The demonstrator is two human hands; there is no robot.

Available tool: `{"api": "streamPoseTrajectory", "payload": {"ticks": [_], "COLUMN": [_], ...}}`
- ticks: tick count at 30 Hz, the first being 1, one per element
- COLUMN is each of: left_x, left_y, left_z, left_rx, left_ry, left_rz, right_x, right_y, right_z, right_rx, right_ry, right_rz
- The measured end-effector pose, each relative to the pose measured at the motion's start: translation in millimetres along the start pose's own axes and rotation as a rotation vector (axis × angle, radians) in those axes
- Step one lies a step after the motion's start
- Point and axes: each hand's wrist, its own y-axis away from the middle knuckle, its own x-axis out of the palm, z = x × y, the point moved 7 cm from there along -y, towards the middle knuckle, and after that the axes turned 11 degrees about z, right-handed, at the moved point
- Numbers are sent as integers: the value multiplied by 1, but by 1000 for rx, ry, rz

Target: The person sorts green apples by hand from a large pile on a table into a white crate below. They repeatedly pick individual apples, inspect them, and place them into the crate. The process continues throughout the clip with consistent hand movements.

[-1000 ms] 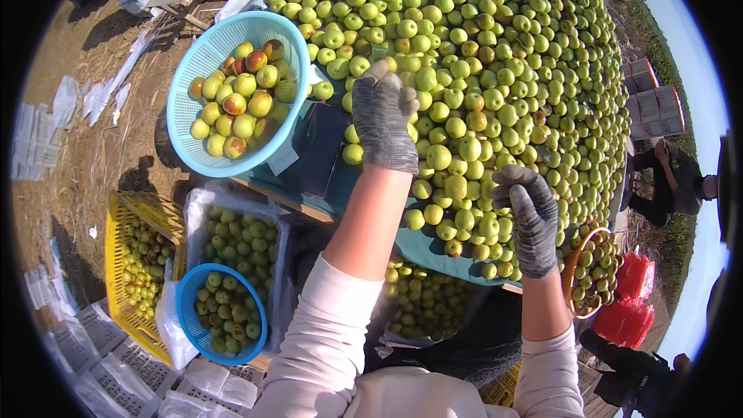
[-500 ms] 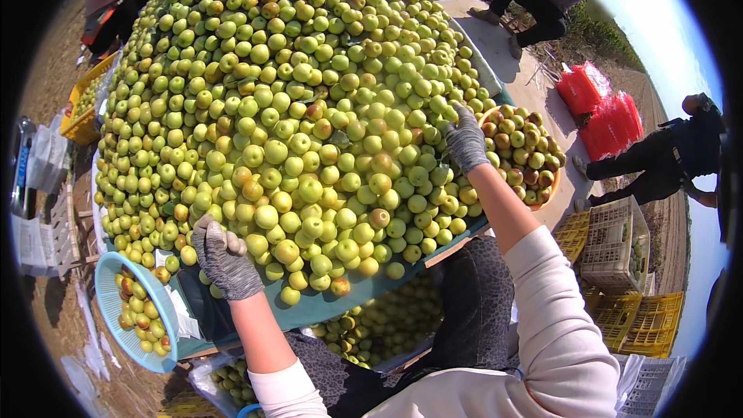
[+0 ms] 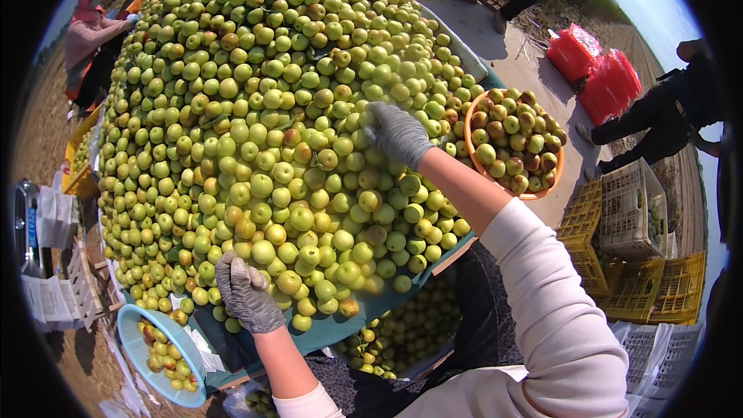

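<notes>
A big heap of round green fruits (image 3: 263, 147) that look like jujubes, some blushed brown, covers the teal-edged table before me. My left hand (image 3: 249, 294), in a grey knit glove, rests at the heap's near left edge with its fingers curled in; what they hold, if anything, is hidden. Farther right, my right hand (image 3: 398, 135), gloved alike, reaches over the heap with its fingertips down among the fruits, slightly blurred. Beyond its wrist stands an orange basket (image 3: 469, 135) full of browner fruits. Left of my left hand sits a blue basket (image 3: 128, 325), partly filled.
More fruits (image 3: 406, 325) lie in a container below the table edge, by my legs. Yellow crates (image 3: 658, 290) and a pale crate (image 3: 625, 213) are stacked at right. Red bags (image 3: 607, 85) lie beyond the orange basket. A person in pink (image 3: 91, 39) works at the far left; others are at right.
My right hand has moved left, from beside the orange basket to over the heap. My left hand stays at the near edge, still curled. The whole view has shifted slightly.
</notes>
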Motion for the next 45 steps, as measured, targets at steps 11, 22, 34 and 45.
{"api": "streamPoseTrajectory", "payload": {"ticks": [11,22,34,45], "left_x": [45,6,12,17], "left_y": [6,-1,-1,10], "left_z": [13,16,25,21], "left_rx": [-220,-252,-294,-320], "left_ry": [139,702,589,318], "left_rz": [225,296,301,91], "right_x": [26,-28,-52,-18], "right_y": [79,9,-41,-74], "right_z": [175,-55,-107,-107], "right_rx": [-687,141,229,-217], "right_ry": [-328,-245,-65,270], "right_rz": [-60,-538,-465,-214]}}
